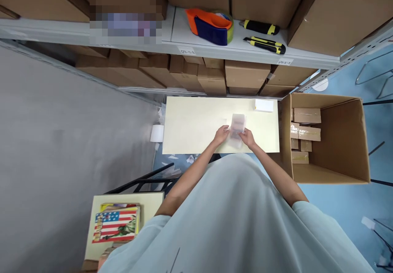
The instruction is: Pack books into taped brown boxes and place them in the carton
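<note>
Blue flooring and a grey wall frame a narrow storeroom seen from above, over a pale blue shirt that fills the bottom of the view. Nearest, at lower left, a small cream stand [153, 203] carries a book with a stars-and-stripes cover [115, 225], well apart from the work.

Further on, both bare forearms reach to a cream counter [190, 125]. The left hand [221, 135] and the right hand [247, 138] meet over its middle, each with fingers curled closed on one side edge of a clear plastic packet [237, 129]. The packet sits between the hands, near the counter's front edge, and something reddish shows dimly through it; whether it rests on the counter or is lifted just off it I cannot tell. A small white box [263, 105] lies at the counter's far right corner, apart from the hands. A white roll [157, 133] sits just beside the counter's left edge, with paper scraps on the floor below.

To the right, touching the counter's end, an open cardboard carton [337, 142] holds several small taped brown parcels [307, 116] stacked along its left wall.

Beyond the counter, a low row of brown boxes [245, 76] fills the bottom shelf. Above them, a grey metal shelf [184, 35] bears an orange and blue tape dispenser [211, 26] and, just to its right, two yellow and black utility knives [264, 35] lying side by side, with large cartons around them.
</note>
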A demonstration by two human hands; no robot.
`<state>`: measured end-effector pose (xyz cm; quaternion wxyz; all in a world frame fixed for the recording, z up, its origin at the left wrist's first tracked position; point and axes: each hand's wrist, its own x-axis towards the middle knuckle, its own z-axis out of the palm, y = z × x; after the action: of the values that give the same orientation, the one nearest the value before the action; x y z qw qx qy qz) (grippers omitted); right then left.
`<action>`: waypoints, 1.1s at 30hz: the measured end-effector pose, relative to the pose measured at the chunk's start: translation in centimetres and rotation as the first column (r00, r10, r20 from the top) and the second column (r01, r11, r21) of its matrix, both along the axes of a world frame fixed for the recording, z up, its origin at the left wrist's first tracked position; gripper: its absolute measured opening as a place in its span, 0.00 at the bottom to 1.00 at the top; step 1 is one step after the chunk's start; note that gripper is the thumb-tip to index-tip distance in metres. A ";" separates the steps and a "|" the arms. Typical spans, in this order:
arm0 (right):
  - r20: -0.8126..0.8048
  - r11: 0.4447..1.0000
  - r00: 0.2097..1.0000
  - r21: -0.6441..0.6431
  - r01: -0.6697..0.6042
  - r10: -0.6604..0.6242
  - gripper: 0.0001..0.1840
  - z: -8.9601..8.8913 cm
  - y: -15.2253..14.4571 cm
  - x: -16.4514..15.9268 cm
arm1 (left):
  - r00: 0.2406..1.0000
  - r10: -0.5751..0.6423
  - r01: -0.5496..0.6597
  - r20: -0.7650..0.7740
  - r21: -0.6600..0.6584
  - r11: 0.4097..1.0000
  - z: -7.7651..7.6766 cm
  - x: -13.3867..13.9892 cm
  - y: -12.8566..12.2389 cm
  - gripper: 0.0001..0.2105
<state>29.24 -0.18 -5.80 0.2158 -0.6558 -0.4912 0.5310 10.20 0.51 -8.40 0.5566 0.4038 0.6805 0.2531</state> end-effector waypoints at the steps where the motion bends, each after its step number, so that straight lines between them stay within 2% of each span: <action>1: -0.051 1.000 0.999 0.018 0.001 0.000 0.19 0.9 0.0 -0.6 | 0.999 0.038 -0.038 -0.003 0.014 0.999 0.4 -1.3 0.1 0.18; 3: -0.194 0.999 0.981 0.050 -0.007 0.016 0.23 2.8 -0.1 -2.2 | 0.996 0.091 -0.091 0.009 0.033 0.995 1.4 -4.2 -0.1 0.19; 5: -0.321 0.997 0.946 0.067 -0.027 0.047 0.26 4.7 -0.3 -4.2 | 0.990 0.093 -0.097 0.106 0.030 0.995 2.7 -7.2 -0.7 0.22; 8: -0.388 0.996 0.918 0.069 -0.061 0.083 0.29 7.1 -0.7 -7.3 | 0.935 0.053 -0.068 0.352 0.030 0.997 4.5 -11.6 -1.9 0.27; 10: -0.399 0.995 0.912 0.069 -0.069 0.091 0.30 8.0 -0.9 -9.4 | 0.904 0.054 -0.092 0.425 0.069 0.993 5.4 -14.3 -2.7 0.25; 14: -0.381 0.997 0.923 0.068 -0.039 0.062 0.31 8.1 -1.5 -13.4 | 0.947 0.091 -0.160 0.307 0.209 0.965 6.4 -18.7 -3.7 0.17; 19: -0.371 0.997 0.928 0.073 -0.017 0.043 0.29 7.8 -2.9 -18.3 | 0.990 0.032 -0.078 0.141 0.335 0.939 7.7 -22.1 -5.2 0.13; 21: -0.383 0.996 0.922 0.078 -0.035 0.062 0.29 8.1 -3.3 -19.7 | 0.988 0.003 -0.053 0.153 0.324 0.944 8.3 -23.1 -5.8 0.15; 26: -0.399 0.993 0.910 0.095 -0.077 0.109 0.29 9.2 -3.8 -21.3 | 0.949 -0.016 -0.054 0.316 0.212 0.976 9.1 -25.0 -6.1 0.20; 29: -0.419 0.987 0.895 0.105 -0.119 0.153 0.28 9.5 -3.7 -21.5 | 0.945 -0.057 0.000 0.321 0.175 0.985 9.2 -26.0 -5.7 0.20; 33: -0.390 0.980 0.901 0.140 -0.144 0.189 0.25 9.4 -2.9 -21.9 | 0.947 -0.093 0.030 0.307 0.205 0.978 9.5 -26.8 -5.3 0.19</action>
<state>7.34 -3.06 3.57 0.3010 -0.4758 -0.5187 0.6434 -16.55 -4.77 1.12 0.6227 0.4328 0.5415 0.3628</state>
